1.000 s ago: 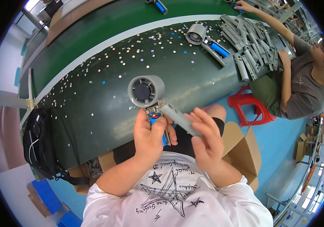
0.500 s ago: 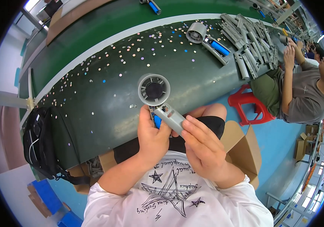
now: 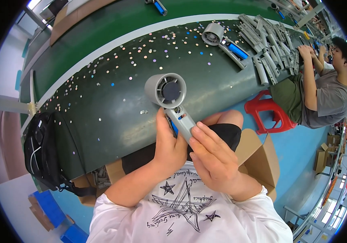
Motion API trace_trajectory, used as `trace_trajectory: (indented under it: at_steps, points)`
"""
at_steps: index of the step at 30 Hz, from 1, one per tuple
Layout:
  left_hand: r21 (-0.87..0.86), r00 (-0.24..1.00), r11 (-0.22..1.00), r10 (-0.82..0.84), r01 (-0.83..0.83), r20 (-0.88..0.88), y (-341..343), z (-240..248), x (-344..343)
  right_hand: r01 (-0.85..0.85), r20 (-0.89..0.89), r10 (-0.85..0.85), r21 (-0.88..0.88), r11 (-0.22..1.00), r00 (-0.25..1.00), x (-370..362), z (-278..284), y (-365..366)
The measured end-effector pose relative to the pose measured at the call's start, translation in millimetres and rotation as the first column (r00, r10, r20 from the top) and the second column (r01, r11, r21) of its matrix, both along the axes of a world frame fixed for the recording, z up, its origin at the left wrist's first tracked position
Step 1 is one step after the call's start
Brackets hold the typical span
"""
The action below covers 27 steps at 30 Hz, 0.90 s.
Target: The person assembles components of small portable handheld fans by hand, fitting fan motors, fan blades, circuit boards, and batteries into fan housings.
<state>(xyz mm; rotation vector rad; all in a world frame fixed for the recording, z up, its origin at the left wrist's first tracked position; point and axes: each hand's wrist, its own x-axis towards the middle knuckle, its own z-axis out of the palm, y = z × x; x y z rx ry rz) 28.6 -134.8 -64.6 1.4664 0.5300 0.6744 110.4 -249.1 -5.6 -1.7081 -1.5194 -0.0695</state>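
Note:
A grey handheld fan (image 3: 152,90) is in front of me, its round head tilted up and its dark hub showing between the blades. My left hand (image 3: 167,150) is wrapped round its handle, where a strip of blue battery (image 3: 174,127) peeks out. Over the handle lies a grey handle cover (image 3: 185,123) with a slot near its upper end. My right hand (image 3: 216,160) grips the cover's lower end, fingers together along it. The cover appears lined up with the handle; whether it is fully seated I cannot tell.
Another fan (image 3: 213,34) with an exposed blue battery lies beside a pile of grey handle shells (image 3: 268,48). Small round discs (image 3: 154,60) dot the table. A black bag (image 3: 39,150) sits left, a cardboard box (image 3: 262,162) right, and a co-worker (image 3: 327,97) by a red stool (image 3: 264,107).
The cover has come down over the handle, hiding most of the battery and circuit parts. The fan head has turned, and the right hand has shifted slightly left.

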Motion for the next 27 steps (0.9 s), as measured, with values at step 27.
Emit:
trace_trajectory:
  at_steps: [27]
  points:
    - [-0.341,0.933,0.896,-0.176,0.284,0.313,-1,10,-9,0.060,0.008,-0.061,0.043,0.997,0.998,6,-2,-5]
